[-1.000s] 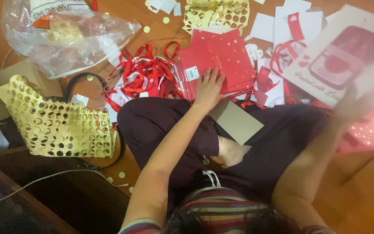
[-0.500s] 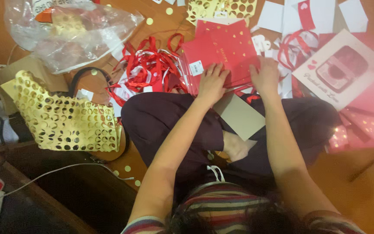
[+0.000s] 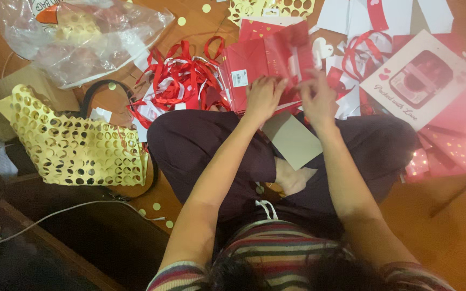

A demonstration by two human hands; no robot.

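Note:
I sit cross-legged on a wooden floor. My left hand and my right hand both grip a red paper bag that is lifted, blurred, off a stack of flat red bags in front of my knees. A grey card rests on my lap just below the hands. A tangle of red ribbons lies left of the stack.
A yellow sheet punched full of holes lies at the left, and a clear plastic bag at the far left. A printed white and red box sits at the right among white paper scraps. A white cable crosses near left.
My right hand has come in from the far right, leaving the printed box, and joined the left hand at the red bags. One red bag is now lifted from the stack.

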